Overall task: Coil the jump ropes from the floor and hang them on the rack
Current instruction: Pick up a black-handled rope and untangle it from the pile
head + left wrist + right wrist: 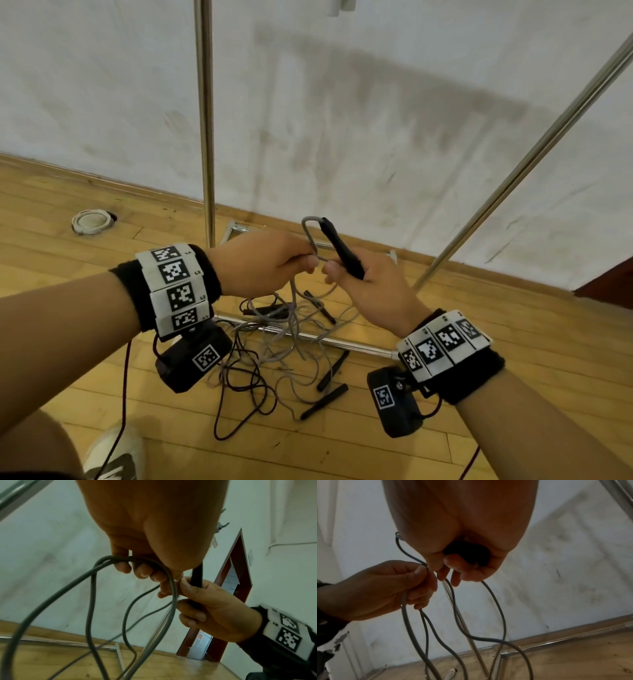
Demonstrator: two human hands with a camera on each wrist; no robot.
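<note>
My right hand (356,274) grips the black handle (340,248) of a grey jump rope at chest height. From the handle's top, the grey cord (310,229) bends over in a small loop. My left hand (291,262) pinches that cord just beside the right thumb, and loops of it (91,601) hang from the curled left fingers (142,572). In the right wrist view the handle's butt (467,553) shows inside the right fist, with cord loops (501,615) dangling below. More ropes (274,342), grey and dark red, lie tangled on the wooden floor beneath both hands.
The metal rack's upright pole (205,120) stands behind my left hand, its slanted pole (534,150) to the right, its base bar (325,337) across the rope pile. Several loose black handles (329,394) lie on the floor. A white round fitting (90,221) sits far left.
</note>
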